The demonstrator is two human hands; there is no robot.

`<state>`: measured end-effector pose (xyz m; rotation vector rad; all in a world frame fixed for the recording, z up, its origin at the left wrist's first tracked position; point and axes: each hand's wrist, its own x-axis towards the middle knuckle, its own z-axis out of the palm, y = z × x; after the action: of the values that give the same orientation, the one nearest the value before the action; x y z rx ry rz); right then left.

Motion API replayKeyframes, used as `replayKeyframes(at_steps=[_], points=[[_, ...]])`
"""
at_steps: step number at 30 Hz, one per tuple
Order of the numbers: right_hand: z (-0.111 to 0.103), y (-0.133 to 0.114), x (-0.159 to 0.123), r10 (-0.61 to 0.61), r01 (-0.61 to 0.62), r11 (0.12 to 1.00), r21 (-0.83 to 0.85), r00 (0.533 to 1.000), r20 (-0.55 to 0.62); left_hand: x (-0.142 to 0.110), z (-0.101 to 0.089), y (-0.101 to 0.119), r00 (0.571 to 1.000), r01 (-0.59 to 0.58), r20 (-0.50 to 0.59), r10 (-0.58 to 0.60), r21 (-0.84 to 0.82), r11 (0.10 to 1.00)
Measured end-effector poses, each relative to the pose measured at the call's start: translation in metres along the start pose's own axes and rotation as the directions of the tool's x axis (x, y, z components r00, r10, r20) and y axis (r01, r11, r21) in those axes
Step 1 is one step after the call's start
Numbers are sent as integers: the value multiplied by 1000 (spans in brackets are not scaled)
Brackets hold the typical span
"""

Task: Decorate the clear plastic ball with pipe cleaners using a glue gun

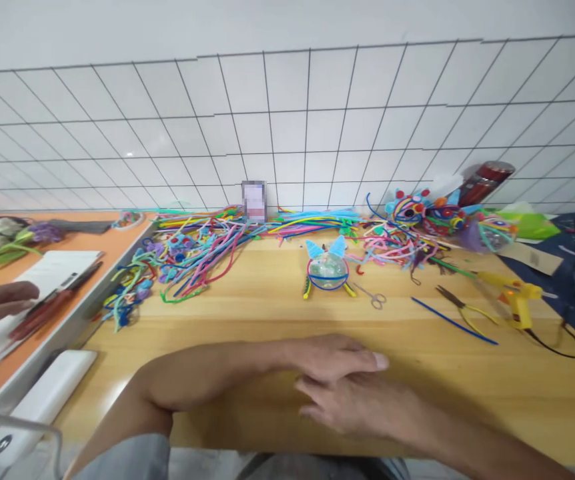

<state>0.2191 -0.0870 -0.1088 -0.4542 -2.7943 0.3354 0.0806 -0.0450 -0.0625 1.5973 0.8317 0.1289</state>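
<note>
Above the front part of the wooden table, my left hand (335, 357) and my right hand (350, 403) overlap, the left on the far side. My left thumb points to the right; its other fingers are partly hidden. My right fingers point left and are spread apart. I see nothing held in either hand. Just beyond them stands a clear round ball figure (327, 272) with blue pipe-cleaner ears, a red and blue rim and yellow legs. Small scissors (376, 299) lie beside it. To the right are a blue pipe cleaner (452, 320) and yellow-handled pliers (467, 310).
Piled pipe cleaners (212, 257) line the back of the wooden table (247, 320). Decorated balls (410, 208) and a yellow glue gun (515, 297) are at right. A white power bank (42, 400) lies at left. Another person's hand (2, 300) is over the orange table (87, 243).
</note>
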Motion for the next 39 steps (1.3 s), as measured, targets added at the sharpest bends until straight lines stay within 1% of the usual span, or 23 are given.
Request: replayKeyframes(at_steps=[2, 4, 5, 6, 7, 9, 11, 12, 14, 15, 17, 19, 20, 21, 22, 23, 27, 29, 33, 37, 39], points=[[-1, 1, 10, -113, 110, 993, -50, 991, -70, -1, -2, -14, 998, -49, -49, 43, -142, 989], [-5, 5, 12, -212, 211, 977, -26, 958, -191, -1, -1, -29, 986, -101, -158, 59, -268, 958], [-9, 10, 11, -235, 242, 970, -7, 934, -268, 0, 0, -35, 977, -116, -209, 52, -306, 945], [-14, 16, 9, -233, 252, 968, 12, 911, -340, 0, 1, -42, 964, -132, -260, 47, -320, 938], [-18, 22, 6, -205, 239, 970, 36, 892, -402, -1, 2, -47, 949, -152, -310, 52, -309, 939], [-27, 38, -2, -100, 168, 981, 93, 860, -501, -3, 2, -58, 908, -212, -408, 93, -258, 943], [-32, 53, -9, 27, 72, 986, 152, 824, -566, -5, 3, -67, 866, -268, -476, 155, -179, 947], [-32, 60, -13, 91, 21, 984, 179, 803, -589, -6, 3, -71, 859, -274, -481, 178, -136, 952], [-29, 72, -20, 246, -108, 961, 254, 750, -614, -7, 5, -79, 867, -253, -453, 208, -42, 966], [-26, 77, -23, 335, -176, 935, 307, 716, -613, -6, 5, -82, 871, -243, -436, 226, 19, 970], [-18, 86, -27, 505, -281, 856, 433, 634, -586, -4, 6, -86, 870, -233, -411, 272, 143, 962], [-11, 92, -29, 636, -329, 761, 560, 553, -539, -2, 6, -89, 862, -220, -407, 302, 237, 946], [-8, 95, -29, 681, -336, 717, 610, 523, -512, 0, 6, -89, 861, -212, -405, 306, 262, 942], [-6, 97, -30, 715, -340, 680, 650, 503, -485, 1, 6, -90, 862, -210, -402, 308, 270, 940], [-4, 99, -29, 738, -341, 651, 678, 494, -460, 2, 6, -90, 862, -216, -401, 310, 262, 940], [-3, 100, -29, 750, -340, 633, 696, 495, -439, 2, 6, -90, 860, -229, -404, 313, 243, 943], [-3, 100, -29, 738, -332, 618, 712, 558, -380, 0, 8, -92, 846, -257, -445, 294, 143, 956], [-3, 100, -29, 741, -345, 605, 718, 573, -350, 0, 9, -93, 845, -256, -451, 286, 129, 958], [-4, 99, -27, 753, -372, 583, 722, 582, -308, 0, 10, -94, 851, -273, -429, 303, 131, 953], [-6, 100, -26, 737, -363, 602, 711, 597, -318, 1, 10, -91, 846, -289, -417, 332, 165, 943], [-8, 102, -26, 736, -360, 612, 704, 586, -340, 0, 10, -90, 851, -280, -411, 327, 172, 944]])
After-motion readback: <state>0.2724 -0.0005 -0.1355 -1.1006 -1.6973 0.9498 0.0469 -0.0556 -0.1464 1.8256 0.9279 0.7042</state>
